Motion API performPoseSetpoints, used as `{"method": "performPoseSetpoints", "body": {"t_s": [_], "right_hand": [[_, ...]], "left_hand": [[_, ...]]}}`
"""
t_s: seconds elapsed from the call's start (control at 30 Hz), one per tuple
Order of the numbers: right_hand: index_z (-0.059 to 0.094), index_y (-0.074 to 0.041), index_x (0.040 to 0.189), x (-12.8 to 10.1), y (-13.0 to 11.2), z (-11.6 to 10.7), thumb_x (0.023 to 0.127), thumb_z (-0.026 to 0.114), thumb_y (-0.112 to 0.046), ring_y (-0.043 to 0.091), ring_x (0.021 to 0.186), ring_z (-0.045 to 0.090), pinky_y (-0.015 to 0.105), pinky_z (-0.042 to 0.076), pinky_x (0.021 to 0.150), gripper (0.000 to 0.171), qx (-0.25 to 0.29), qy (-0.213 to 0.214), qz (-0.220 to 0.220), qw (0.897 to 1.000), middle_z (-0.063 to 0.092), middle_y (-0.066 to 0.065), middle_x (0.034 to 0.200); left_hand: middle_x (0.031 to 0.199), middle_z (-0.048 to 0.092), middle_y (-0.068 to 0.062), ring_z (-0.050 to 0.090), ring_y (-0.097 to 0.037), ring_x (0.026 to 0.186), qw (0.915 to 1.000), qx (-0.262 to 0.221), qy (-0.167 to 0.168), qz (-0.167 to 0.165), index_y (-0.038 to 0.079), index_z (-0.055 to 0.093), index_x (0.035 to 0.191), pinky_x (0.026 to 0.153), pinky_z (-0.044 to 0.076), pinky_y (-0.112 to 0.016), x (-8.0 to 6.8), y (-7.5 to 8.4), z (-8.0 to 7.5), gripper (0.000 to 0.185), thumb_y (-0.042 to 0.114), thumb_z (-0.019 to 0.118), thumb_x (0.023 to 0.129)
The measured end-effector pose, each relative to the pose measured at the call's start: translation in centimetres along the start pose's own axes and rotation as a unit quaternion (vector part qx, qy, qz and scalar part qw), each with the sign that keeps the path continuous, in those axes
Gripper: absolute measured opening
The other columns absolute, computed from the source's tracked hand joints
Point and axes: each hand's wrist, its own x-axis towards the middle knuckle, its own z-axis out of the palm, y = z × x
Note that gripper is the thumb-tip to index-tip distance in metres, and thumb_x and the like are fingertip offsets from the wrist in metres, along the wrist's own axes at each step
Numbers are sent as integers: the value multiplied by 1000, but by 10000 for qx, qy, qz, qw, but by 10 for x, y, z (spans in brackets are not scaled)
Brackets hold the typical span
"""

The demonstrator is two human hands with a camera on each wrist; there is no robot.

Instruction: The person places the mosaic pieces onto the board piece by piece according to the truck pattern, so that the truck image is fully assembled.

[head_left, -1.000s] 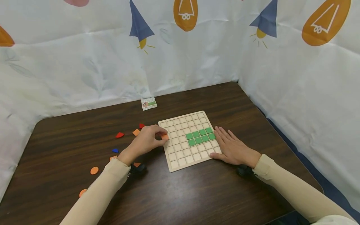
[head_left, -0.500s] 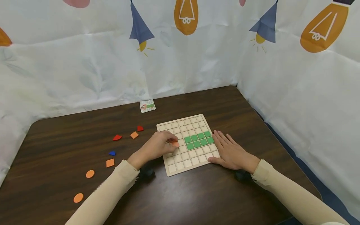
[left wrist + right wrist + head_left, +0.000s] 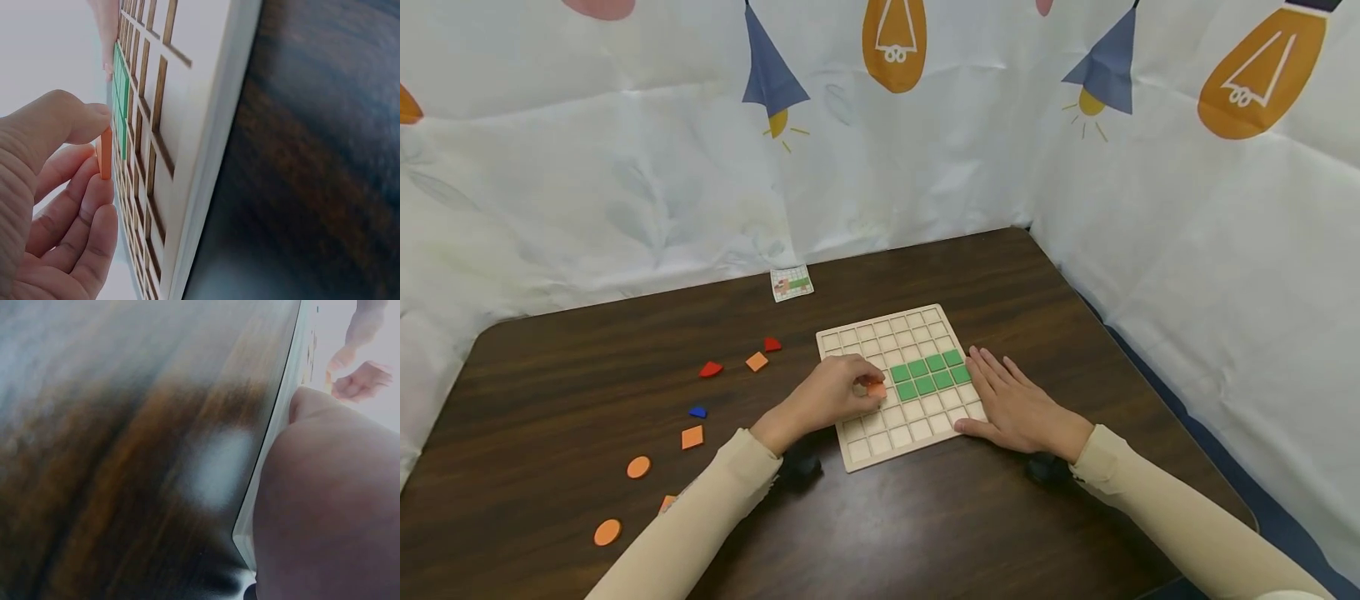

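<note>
The board [image 3: 898, 383] lies mid-desk [image 3: 925, 517], loose pieces [image 3: 692, 437] to its left, a card [image 3: 792, 283] behind it.

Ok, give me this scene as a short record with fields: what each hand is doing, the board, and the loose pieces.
left hand: pinches an orange tile over the board, just left of the green tiles
right hand: lies flat, fingers straight, on the board's right edge
board: pale wooden grid on a dark table
green tiles: two rows of four, set in the grid
loose pieces: orange, red and blue shapes on the table, left of the board
card: small, behind the board near the wall
</note>
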Motion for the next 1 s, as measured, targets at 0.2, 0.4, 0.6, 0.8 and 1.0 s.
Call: {"method": "performPoseSetpoints", "body": {"t_s": [0.2, 0.4, 0.6, 0.8, 1.0], "right_hand": [[9, -2, 166, 0, 1, -1, 99, 42, -73, 36, 164, 8, 60, 16, 131, 103, 29, -20, 21, 10000, 6, 18, 175], [9, -1, 166, 1, 1, 0, 99, 43, -73, 36, 164, 8, 60, 17, 131, 103, 4, 28, -8, 10000, 6, 19, 175], [10, -1, 166, 1, 0, -1, 100, 43, -72, 37, 164, 9, 60, 17, 131, 102, 9, 11, -8, 10000, 7, 19, 175], [10, -2, 166, 1, 0, -1, 99, 43, -73, 36, 164, 8, 60, 17, 131, 103, 21, 14, -2, 10000, 7, 18, 175], [9, -2, 166, 1, 2, 1, 100, 42, -73, 36, 164, 8, 60, 17, 131, 102, -2, 29, -1, 10000, 6, 18, 175]], "left_hand": [[99, 78, -1, 71, -11, 89, 9999, -73, -103, 34, 9, 80, 107, 81, 58, -28, 2, 0, 3, 20, 16, 77, 88], [98, 76, 0, 68, -10, 87, 9998, -116, -161, 71, 9, 79, 107, 80, 57, -27, 4, 2, 6, 21, 17, 79, 88], [96, 75, -1, 63, -10, 84, 9995, -93, -297, 88, 9, 79, 106, 78, 54, -24, 8, 4, 10, 19, 15, 78, 87], [96, 74, -2, 61, -11, 83, 9993, -38, -367, 68, 9, 79, 105, 77, 52, -25, 11, 6, 13, 18, 14, 77, 87], [97, 74, -2, 61, -11, 84, 9993, -22, -372, 72, 9, 79, 106, 78, 53, -26, 11, 6, 13, 20, 15, 78, 88]]}}
